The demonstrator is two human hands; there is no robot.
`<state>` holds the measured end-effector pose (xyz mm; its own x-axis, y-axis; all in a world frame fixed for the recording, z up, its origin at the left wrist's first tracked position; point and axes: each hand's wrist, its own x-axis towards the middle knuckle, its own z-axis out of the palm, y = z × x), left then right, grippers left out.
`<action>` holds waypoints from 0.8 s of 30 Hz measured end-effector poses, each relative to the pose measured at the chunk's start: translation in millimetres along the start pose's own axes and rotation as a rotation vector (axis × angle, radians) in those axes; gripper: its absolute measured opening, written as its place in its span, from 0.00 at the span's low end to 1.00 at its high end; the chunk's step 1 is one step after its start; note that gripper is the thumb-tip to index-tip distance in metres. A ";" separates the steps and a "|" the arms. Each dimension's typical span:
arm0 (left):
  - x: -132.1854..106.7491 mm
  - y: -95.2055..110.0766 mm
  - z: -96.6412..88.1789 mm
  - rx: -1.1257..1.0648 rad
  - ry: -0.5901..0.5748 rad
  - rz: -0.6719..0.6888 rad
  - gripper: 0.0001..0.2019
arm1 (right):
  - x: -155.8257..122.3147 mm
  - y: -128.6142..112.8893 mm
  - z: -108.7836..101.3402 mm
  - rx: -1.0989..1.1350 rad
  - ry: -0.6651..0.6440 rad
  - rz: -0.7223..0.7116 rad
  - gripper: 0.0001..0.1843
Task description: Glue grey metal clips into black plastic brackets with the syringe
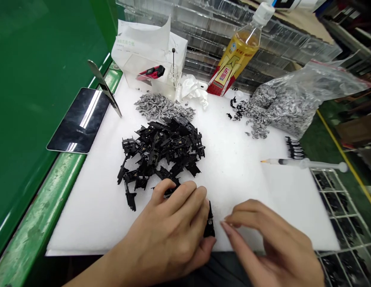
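While left hand [170, 235] clamps one black part [209, 228] at lower centre, thumb under and fingers curled over, right hand [271, 243] sits just beside it, fingertips drawn together; holding anything, cannot tell. Both wrists lie low at the near edge of the foam sheet [248, 183]. Pile of black parts [161, 151] at centre looks mostly untouched; tray [340, 223] at lower right has filled cells. Syringe [305, 163] right of centre.

Item count on the bench, by kind.
Hands, 2: left hand [170, 235], right hand [271, 243]. 1 black part [209, 227] on its own; 1 heap of black parts [161, 149], too many to count. Grey pieces, uncountable: 1 loose pile [161, 107], 1 bag [293, 101]. One each: bottle [236, 56], syringe [305, 163], tablet [79, 119], tissue box [149, 52], foam mat [239, 175].
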<state>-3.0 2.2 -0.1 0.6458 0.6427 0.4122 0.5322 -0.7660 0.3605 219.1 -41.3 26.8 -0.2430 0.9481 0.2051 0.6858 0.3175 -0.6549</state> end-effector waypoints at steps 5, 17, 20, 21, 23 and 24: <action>0.5 -3.5 -6.4 -0.001 -0.065 0.104 0.23 | 2.9 24.0 -13.0 -0.053 -0.153 -0.079 0.28; -2.2 -2.8 -1.6 -0.057 0.045 0.060 0.06 | 4.2 43.5 -20.9 -0.146 -0.189 -0.263 0.25; -5.5 -4.8 -1.4 -0.048 0.029 0.080 0.09 | 1.0 45.1 -18.3 -0.144 -0.156 -0.270 0.26; -6.7 -5.2 -1.1 -0.046 0.029 0.076 0.09 | 0.4 45.3 -16.4 -0.136 -0.141 -0.272 0.26; -8.8 -5.7 -0.1 -0.041 0.039 0.063 0.10 | -0.1 45.6 -12.2 -0.116 -0.106 -0.277 0.27; -9.7 -5.7 0.5 -0.040 0.046 0.058 0.10 | -0.2 45.8 -10.3 -0.106 -0.088 -0.280 0.27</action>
<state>-12.0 0.4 -6.5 0.6486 0.5978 0.4712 0.4714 -0.8015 0.3680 257.6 -26.8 4.3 -0.4878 0.8197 0.3003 0.6501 0.5707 -0.5016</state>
